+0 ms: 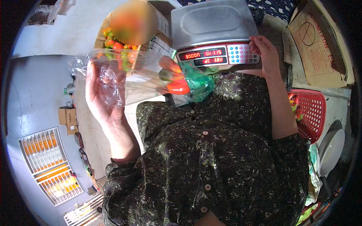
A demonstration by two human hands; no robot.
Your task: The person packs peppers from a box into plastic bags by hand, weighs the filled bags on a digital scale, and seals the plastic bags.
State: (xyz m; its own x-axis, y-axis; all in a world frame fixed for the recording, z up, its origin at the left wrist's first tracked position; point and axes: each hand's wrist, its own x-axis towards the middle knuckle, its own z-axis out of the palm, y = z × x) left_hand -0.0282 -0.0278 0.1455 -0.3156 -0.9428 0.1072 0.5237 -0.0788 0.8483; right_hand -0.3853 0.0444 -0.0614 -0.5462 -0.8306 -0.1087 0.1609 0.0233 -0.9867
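Observation:
A clear plastic bag (141, 75) is gathered in my left hand (107, 86), its film lying over the fingers and thumb. At its far end hang a few shiny red and green tomatoes (178, 87), beside crumpled green plastic (198, 81). My right hand (266, 52) rests by the right edge of a digital scale, fingers slightly bent and fingertips at the corner of its keypad (243, 54). Nothing shows in that hand. The scale (213, 24) has a bare metal pan and lit red digits (203, 55).
Red, orange and green tomatoes (117, 46) fill a cardboard box (162, 19) at the back left, partly blurred. An opened carton (316, 45) stands at the right. Below it are a red perforated basket (315, 113) and a white plate (332, 152). A barred window (51, 165) is at left.

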